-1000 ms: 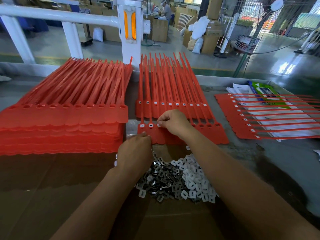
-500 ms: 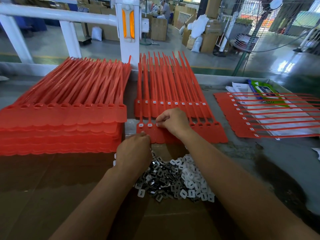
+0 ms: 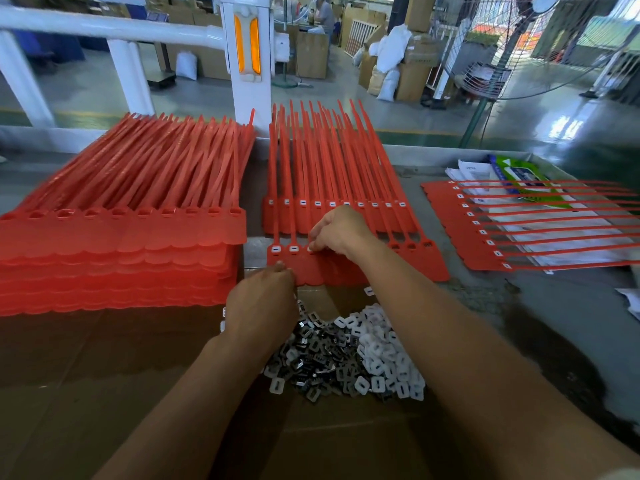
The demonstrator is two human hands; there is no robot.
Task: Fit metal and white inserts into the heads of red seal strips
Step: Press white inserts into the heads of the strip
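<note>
A red seal strip sheet lies in front of me, and its two leftmost heads hold white inserts. My right hand has curled fingers pressing at the third head; what it pinches is hidden. My left hand has its fingertips gathered at the sheet's near edge. A mixed pile of metal inserts and white inserts sits on brown cardboard just below my hands. Behind lies a filled strip sheet.
A tall stack of red strip sheets with bare heads stands at left. A finished sheet lies on papers at right beside a green packet. A white rail and post stand beyond the grey table.
My right hand has stayed at the third head, with its fingers shifting slightly. My left hand keeps its place at the sheet's near edge. The view has tilted a little.
</note>
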